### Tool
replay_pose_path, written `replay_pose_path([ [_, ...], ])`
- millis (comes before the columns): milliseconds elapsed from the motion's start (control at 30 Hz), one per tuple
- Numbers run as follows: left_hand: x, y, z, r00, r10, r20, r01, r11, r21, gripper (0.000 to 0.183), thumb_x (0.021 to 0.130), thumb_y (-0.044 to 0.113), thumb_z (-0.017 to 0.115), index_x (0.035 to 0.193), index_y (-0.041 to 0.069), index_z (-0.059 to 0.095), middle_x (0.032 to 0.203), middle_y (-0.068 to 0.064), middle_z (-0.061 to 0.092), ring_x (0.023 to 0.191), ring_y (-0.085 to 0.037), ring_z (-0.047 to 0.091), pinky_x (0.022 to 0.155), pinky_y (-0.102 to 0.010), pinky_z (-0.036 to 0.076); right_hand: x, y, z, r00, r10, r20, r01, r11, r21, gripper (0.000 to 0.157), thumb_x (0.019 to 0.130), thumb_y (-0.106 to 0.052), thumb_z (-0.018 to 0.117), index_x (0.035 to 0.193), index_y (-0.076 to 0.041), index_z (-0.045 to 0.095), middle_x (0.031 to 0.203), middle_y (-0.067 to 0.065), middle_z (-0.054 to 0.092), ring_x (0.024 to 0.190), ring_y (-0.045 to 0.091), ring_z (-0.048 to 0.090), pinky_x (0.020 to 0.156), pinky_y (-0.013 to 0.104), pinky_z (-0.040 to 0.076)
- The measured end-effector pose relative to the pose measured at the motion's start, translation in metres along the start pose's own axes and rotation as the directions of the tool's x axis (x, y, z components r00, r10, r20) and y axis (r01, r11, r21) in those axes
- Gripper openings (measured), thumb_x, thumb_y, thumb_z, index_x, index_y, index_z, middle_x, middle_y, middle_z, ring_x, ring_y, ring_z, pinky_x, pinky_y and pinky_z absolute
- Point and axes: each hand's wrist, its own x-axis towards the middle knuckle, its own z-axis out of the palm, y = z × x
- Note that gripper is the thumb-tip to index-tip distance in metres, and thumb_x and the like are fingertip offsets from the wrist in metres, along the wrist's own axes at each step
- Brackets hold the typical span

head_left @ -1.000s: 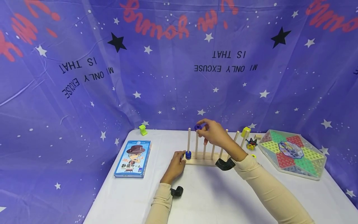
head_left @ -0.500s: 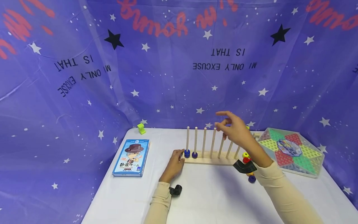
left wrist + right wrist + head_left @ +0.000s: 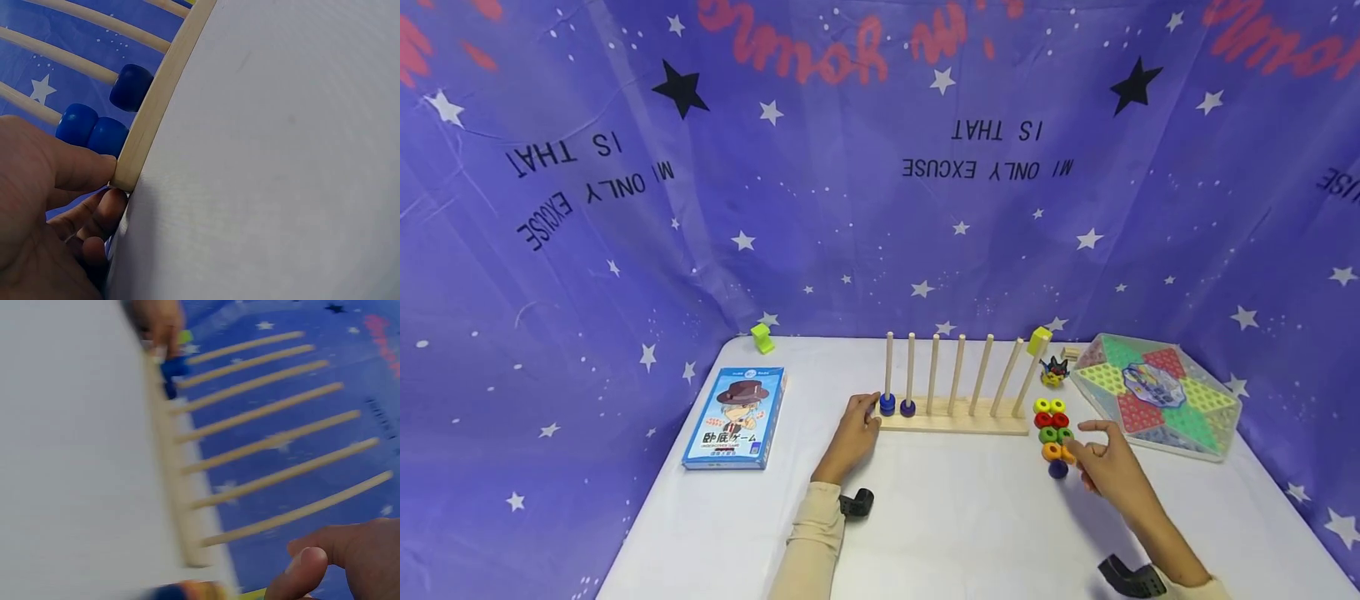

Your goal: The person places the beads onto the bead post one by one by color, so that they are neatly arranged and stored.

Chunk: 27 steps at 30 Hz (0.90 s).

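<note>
A wooden peg rack [image 3: 955, 425] with several upright pegs stands mid-table. My left hand [image 3: 853, 437] grips its left end; thumb and fingers pinch the base [image 3: 150, 119] in the left wrist view. Two blue beads [image 3: 887, 405] are on the leftmost peg, and one dark blue bead [image 3: 907, 408] is at the foot of the second. My right hand [image 3: 1116, 475], fingers spread and holding nothing visible, hovers beside loose beads: yellow [image 3: 1058, 406], red [image 3: 1049, 421], green [image 3: 1047, 434], orange [image 3: 1051, 452] and one dark blue bead [image 3: 1058, 469]. The right wrist view is blurred.
A blue game box [image 3: 735, 418] lies at the left. The hexagonal marble board [image 3: 1157, 396] is on the right, near a small dark-and-yellow figure [image 3: 1054, 372] and a yellow block [image 3: 1039, 340]. Another yellow-green piece [image 3: 762, 339] sits at the back left.
The dark blue bead has been let go onto the second peg and dropped to its base. My right hand has moved right and down to the loose beads. My left hand stays put.
</note>
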Motion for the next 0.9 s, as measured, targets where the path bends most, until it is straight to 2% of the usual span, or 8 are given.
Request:
replay_pose_path([
  [133,0.003,0.0,-0.003,1.0,0.011,-0.011,-0.011,1.0,0.004,0.047,0.092,0.0,0.054,0.138,-0.001,0.046,0.127,-0.014,0.046,0.089,-0.015,0.046,0.078,-0.033,0.04,-0.004,0.032,0.015,0.991,0.12,0.051,-0.12,0.993,0.005,0.065,0.092,-0.037,0.061,0.133,-0.002,0.025,0.066,0.007,0.057,0.045,0.015,0.049,0.041,0.029,0.04],
  [300,0.002,-0.004,0.001,0.999,0.048,-0.014,-0.048,0.999,0.006,0.046,0.091,-0.002,0.054,0.137,-0.003,0.047,0.124,-0.016,0.047,0.087,-0.015,0.046,0.076,-0.031,0.04,-0.005,0.054,0.028,0.982,0.175,0.07,-0.174,0.985,-0.016,0.061,0.092,-0.035,0.062,0.132,-0.004,0.028,0.068,0.006,0.059,0.045,0.018,0.053,0.041,0.029,0.04],
  [400,0.0,-0.006,0.003,0.998,0.055,-0.016,-0.055,0.998,-0.005,0.046,0.091,-0.002,0.055,0.136,-0.003,0.047,0.124,-0.015,0.047,0.086,-0.015,0.046,0.074,-0.03,0.04,-0.006,0.056,0.032,0.98,0.19,0.061,-0.19,0.982,0.002,0.057,0.092,-0.032,0.062,0.13,-0.005,0.03,0.068,0.007,0.061,0.045,0.021,0.055,0.041,0.03,0.041],
  [667,-0.004,-0.004,0.005,1.0,0.0,0.002,0.0,1.0,-0.018,0.047,0.093,0.002,0.053,0.14,0.001,0.045,0.129,-0.012,0.045,0.089,-0.013,0.046,0.077,-0.031,0.04,-0.006,0.057,0.033,0.975,0.221,0.016,-0.22,0.974,-0.048,0.057,0.09,-0.034,0.064,0.128,-0.005,0.033,0.069,0.004,0.064,0.047,0.022,0.058,0.043,0.032,0.043],
  [900,-0.003,-0.002,0.002,1.0,0.027,-0.009,-0.027,1.0,-0.015,0.047,0.093,0.0,0.054,0.139,-0.002,0.045,0.126,-0.013,0.046,0.089,-0.014,0.046,0.077,-0.032,0.04,-0.003,0.059,0.035,0.979,0.203,0.015,-0.2,0.973,-0.115,0.053,0.089,-0.034,0.064,0.124,-0.003,0.039,0.068,0.002,0.065,0.048,0.021,0.059,0.044,0.033,0.044],
])
